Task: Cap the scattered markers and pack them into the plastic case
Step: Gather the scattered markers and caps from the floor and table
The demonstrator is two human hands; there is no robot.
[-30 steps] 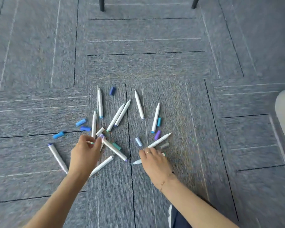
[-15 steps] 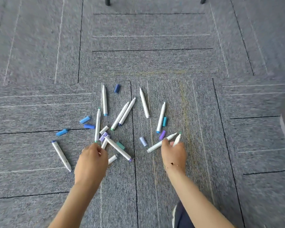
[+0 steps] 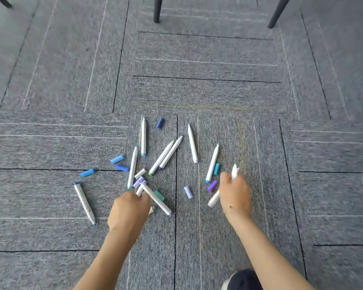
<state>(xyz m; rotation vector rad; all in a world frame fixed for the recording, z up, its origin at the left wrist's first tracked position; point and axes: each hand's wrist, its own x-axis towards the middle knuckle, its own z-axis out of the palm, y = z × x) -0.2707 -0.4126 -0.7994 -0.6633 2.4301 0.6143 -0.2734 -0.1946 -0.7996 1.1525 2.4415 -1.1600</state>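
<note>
Several white markers (image 3: 191, 143) and loose caps (image 3: 117, 159), blue, teal and purple, lie scattered on grey carpet floor (image 3: 197, 93). Right hand (image 3: 235, 192): fingers clamped on two markers. Left hand (image 3: 128, 210): fingers curled onto the pile; what they grip, cannot tell.

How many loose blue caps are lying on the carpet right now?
4. A dark blue cap at the far edge; three left of the pile: a light blue cap, a darker cap beside it, an outlying cap farthest left. Others may be hidden.
</note>
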